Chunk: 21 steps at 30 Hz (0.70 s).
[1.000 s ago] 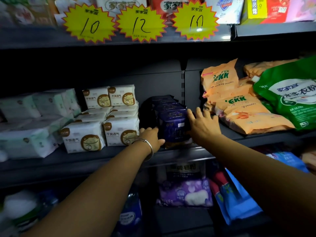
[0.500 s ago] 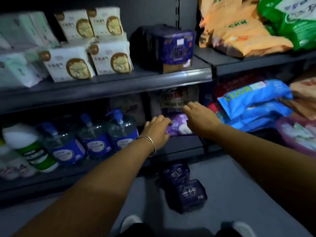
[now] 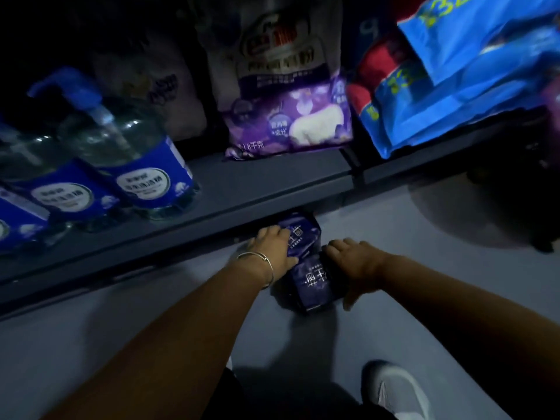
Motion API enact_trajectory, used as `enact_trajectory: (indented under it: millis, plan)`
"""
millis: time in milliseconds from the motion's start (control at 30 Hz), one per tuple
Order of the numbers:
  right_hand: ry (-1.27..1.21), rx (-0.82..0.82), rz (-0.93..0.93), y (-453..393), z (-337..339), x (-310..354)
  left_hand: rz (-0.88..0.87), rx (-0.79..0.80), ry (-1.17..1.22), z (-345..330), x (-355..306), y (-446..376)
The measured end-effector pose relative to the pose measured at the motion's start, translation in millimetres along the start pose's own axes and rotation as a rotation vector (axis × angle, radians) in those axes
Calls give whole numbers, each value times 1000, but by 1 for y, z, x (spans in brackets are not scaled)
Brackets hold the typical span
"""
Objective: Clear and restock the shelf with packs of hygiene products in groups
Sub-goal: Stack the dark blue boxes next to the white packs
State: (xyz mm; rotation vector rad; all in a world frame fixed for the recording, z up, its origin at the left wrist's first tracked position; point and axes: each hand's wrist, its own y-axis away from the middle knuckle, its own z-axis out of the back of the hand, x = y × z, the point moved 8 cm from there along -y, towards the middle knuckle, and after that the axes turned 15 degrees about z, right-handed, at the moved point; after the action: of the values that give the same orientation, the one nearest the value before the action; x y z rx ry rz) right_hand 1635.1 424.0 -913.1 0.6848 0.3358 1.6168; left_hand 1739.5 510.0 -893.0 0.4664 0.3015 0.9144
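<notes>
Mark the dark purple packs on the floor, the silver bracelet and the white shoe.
dark purple packs (image 3: 313, 286): head view, printed front of the nearer pack.
silver bracelet (image 3: 266, 262): head view, band across the left wrist.
white shoe (image 3: 394, 389): head view, its upper.

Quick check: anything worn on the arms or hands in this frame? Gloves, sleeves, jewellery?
Both forearms are bare, with no sleeves in view and no gloves. The left hand has a thin silver bangle at the wrist. The right hand and its wrist carry nothing.
</notes>
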Motion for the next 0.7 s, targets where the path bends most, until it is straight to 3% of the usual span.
enact_trajectory:
  millis: [200, 533, 700]
  plan:
    - [-64, -184, 95, -12, -1, 1, 107, -45, 6, -17, 2, -22]
    - [-142, -162, 29, 37, 3, -52, 288, -120, 11, -22, -9, -34]
    - [-140, -149, -1, 59, 17, -59, 327, 25, 15, -12, -7, -21]
